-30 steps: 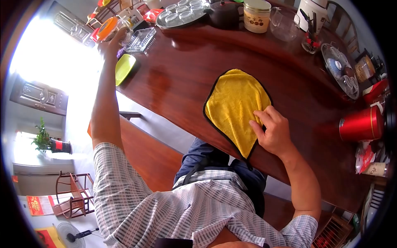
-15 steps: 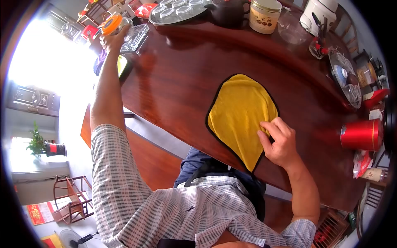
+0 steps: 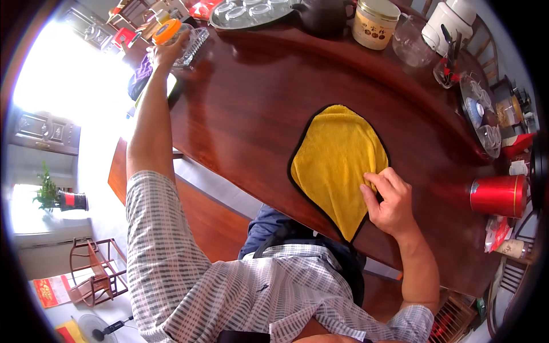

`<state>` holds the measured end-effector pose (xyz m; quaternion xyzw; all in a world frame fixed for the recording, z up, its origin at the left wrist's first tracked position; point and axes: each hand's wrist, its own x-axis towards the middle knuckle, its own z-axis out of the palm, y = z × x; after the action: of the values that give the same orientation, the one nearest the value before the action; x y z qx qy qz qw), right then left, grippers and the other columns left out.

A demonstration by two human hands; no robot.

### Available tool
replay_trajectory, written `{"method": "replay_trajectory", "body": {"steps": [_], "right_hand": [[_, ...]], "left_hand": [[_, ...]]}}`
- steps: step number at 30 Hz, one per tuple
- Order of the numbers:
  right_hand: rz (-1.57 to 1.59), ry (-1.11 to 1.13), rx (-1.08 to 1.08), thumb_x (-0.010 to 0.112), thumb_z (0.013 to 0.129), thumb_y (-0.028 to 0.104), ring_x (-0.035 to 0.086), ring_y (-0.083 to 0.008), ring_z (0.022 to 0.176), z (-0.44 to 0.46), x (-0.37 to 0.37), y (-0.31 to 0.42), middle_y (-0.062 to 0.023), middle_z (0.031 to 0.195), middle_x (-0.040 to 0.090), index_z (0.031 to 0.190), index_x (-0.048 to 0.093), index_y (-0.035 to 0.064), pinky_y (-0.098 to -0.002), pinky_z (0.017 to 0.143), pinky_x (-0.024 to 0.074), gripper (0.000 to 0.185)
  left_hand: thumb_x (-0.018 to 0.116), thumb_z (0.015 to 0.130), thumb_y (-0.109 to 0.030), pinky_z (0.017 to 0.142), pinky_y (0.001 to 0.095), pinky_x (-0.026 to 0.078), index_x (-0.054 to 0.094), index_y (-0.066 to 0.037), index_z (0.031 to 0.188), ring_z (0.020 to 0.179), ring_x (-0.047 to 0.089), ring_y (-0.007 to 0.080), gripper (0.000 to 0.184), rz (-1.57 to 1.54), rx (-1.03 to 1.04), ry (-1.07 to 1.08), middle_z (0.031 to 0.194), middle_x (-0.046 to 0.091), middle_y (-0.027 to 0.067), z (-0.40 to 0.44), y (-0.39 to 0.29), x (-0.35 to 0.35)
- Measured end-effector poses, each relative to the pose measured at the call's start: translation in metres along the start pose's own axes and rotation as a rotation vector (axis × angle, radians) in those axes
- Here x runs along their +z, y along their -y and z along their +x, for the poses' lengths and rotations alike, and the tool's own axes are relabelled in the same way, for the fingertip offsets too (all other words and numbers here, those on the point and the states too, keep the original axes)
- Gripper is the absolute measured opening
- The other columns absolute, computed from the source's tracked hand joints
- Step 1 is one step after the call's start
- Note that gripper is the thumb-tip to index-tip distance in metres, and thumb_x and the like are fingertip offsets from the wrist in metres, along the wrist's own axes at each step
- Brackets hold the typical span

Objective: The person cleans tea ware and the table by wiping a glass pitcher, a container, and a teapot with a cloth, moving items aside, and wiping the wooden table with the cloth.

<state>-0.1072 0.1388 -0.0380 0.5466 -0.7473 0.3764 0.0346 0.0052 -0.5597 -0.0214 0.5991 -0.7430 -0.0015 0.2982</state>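
My left hand (image 3: 164, 54) reaches to the far left end of the table, its fingers closed round a jar with an orange lid (image 3: 167, 31). Close beside that jar is a clear ribbed glass box (image 3: 195, 46). A yellow cloth with black edging (image 3: 336, 154) lies spread on the tabletop in front of me, one corner pointing towards my lap. At the cloth's right edge, my right hand (image 3: 393, 203) is closed, with thumb and curled fingertips on the fabric.
Along the back of the dark red table (image 3: 246, 114) are a tray of glasses (image 3: 251, 16), a dark teapot (image 3: 323, 16), a tin (image 3: 374, 24) and a glass pitcher (image 3: 413, 43). On the right are an oval tray (image 3: 482, 134) and a red canister (image 3: 497, 196).
The view has shifted slightly. My left hand and the orange-lidded jar appear a little further right, nearer the glass box. My right hand stays at the cloth's edge.
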Motion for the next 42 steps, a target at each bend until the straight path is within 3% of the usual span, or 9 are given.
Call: {"method": "replay_trajectory", "body": {"steps": [4, 7, 9, 10, 13, 17, 25, 30, 42], "right_hand": [[-0.016, -0.012, 0.006, 0.079, 0.083, 0.003, 0.066, -0.0302, 0.068, -0.004, 0.0, 0.003, -0.0112, 0.083, 0.061, 0.098, 0.072, -0.0003, -0.0393, 0.057, 0.0528, 0.017], [-0.053, -0.038, 0.009, 0.078, 0.084, 0.003, 0.066, -0.0324, 0.069, -0.002, 0.003, 0.004, -0.012, 0.083, 0.062, 0.098, 0.071, -0.0005, -0.0411, 0.058, 0.0531, 0.016], [-0.09, -0.039, 0.026, 0.077, 0.085, 0.004, 0.066, -0.034, 0.069, -0.003, 0.003, 0.007, -0.0127, 0.083, 0.061, 0.099, 0.072, -0.0005, -0.0424, 0.058, 0.0533, 0.015], [-0.115, -0.046, 0.029, 0.076, 0.086, 0.004, 0.065, -0.0344, 0.07, -0.001, 0.004, 0.008, -0.0131, 0.084, 0.061, 0.1, 0.072, -0.0005, -0.0428, 0.059, 0.0533, 0.016], [-0.201, -0.053, 0.048, 0.073, 0.089, 0.003, 0.064, -0.0348, 0.071, -0.009, 0.001, 0.009, -0.0148, 0.085, 0.061, 0.105, 0.071, -0.0011, -0.0432, 0.06, 0.0526, 0.017], [-0.192, -0.075, 0.053, 0.07, 0.092, 0.002, 0.063, -0.0341, 0.072, -0.017, -0.007, -0.002, -0.0152, 0.087, 0.06, 0.112, 0.07, -0.0011, -0.0429, 0.061, 0.0509, 0.02], [-0.104, -0.08, 0.133, 0.078, 0.089, 0.004, 0.058, -0.0241, 0.064, -0.017, -0.007, -0.003, -0.0092, 0.082, 0.059, 0.11, 0.071, 0.0007, -0.0371, 0.055, 0.0474, 0.023], [-0.139, -0.099, 0.096, 0.08, 0.087, 0.006, 0.064, -0.025, 0.066, -0.013, -0.005, -0.004, -0.0098, 0.081, 0.062, 0.104, 0.072, 0.0011, -0.0367, 0.057, 0.0506, 0.019], [0.091, -0.307, 0.138, 0.079, 0.09, 0.003, 0.058, -0.0167, 0.053, -0.001, -0.036, -0.01, -0.0072, 0.074, 0.06, 0.095, 0.071, 0.0011, -0.0301, 0.047, 0.0439, 0.01]], "left_hand": [[0.073, 0.075, -0.074, 0.107, 0.0507, 0.047, 0.068, 0.005, 0.127, 0.13, 0.056, 0.0407, 0.094, 0.041, 0.189, -0.13, 0.137, 0.057, 0.0314, -0.072, -0.041, -0.058], [0.081, 0.085, -0.041, 0.096, 0.0539, 0.05, 0.067, 0.001, 0.114, 0.117, 0.059, 0.0424, 0.053, -0.504, 0.558, -0.218, 0.124, 0.061, 0.0267, -0.193, -0.095, -0.094], [0.085, 0.08, -0.03, 0.1, 0.0543, 0.048, 0.066, 0.001, 0.114, 0.123, 0.054, 0.0437, 0.05, -0.677, 0.747, 0.013, 0.122, 0.062, 0.024, -0.306, -0.137, -0.143], [0.084, 0.081, -0.028, 0.11, 0.0551, 0.043, 0.066, 0.002, 0.118, 0.13, 0.052, 0.0451, 0.051, -0.652, 1.111, 0.048, 0.128, 0.06, 0.0258, -0.341, -0.144, -0.135], [0.071, 0.093, -0.05, 0.123, 0.0591, 0.03, 0.053, 0.005, 0.146, 0.148, 0.036, 0.0514, 0.079, -0.662, 1.147, 0.658, 0.156, 0.043, 0.0323, -0.463, -0.161, -0.161], [0.048, 0.096, -0.073, 0.126, 0.0678, 0.016, 0.042, 0.006, 0.156, 0.154, 0.027, 0.0532, 0.099, -0.428, 1.336, 0.518, 0.163, 0.036, 0.0337, -0.481, -0.157, -0.144], [0.063, 0.088, -0.076, 0.122, 0.0708, 0.018, 0.037, 0.003, 0.155, 0.153, 0.027, 0.0526, 0.106, -0.065, 0.88, 0.378, 0.163, 0.034, 0.0309, -0.313, -0.107, -0.078], [0.041, 0.086, -0.094, 0.13, 0.0602, 0.01, 0.012, 0.009, 0.165, 0.163, 0.009, 0.0418, 0.133, 0.189, 0.488, 0.475, 0.174, 0.015, 0.0275, -0.187, -0.085, -0.015], [0.039, 0.089, -0.092, 0.126, 0.0666, 0.011, 0.021, 0.017, 0.16, 0.159, 0.012, 0.053, 0.132, 0.188, 0.552, 0.483, 0.168, 0.019, 0.0389, -0.197, -0.139, 0.009]]}}
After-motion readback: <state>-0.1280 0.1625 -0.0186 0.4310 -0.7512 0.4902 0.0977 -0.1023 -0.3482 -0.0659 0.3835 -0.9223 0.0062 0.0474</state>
